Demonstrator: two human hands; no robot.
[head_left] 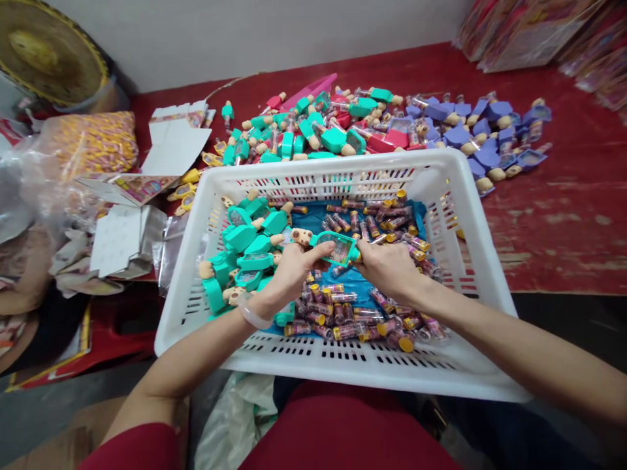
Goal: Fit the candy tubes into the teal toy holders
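My left hand (pixel 289 274) is closed around a teal plastic toy (pixel 337 248), its thumb lying over the toy's clear window. A tan, brown-spotted knob (pixel 301 237) sticks out at the toy's left end. At the other end, my right hand (pixel 386 267) pinches with curled fingers; whether a small tube is also in them is hidden. Both hands are over a white plastic basket (pixel 470 215). Similar teal toys (pixel 240 238) are heaped in its left side. Small clear tubes with yellow caps (pixel 347 331) lie on blue sheeting (pixel 360 282) in the middle and right.
Behind the basket, teal, red and purple toys (pixel 487 153) are piled on a red table (pixel 563 228). White cartons (pixel 117 238) and a bag of yellow pieces (pixel 98 143) stand left. Packed bags (pixel 524 32) are at back right. Another person's arm (pixel 24 274) shows at far left.
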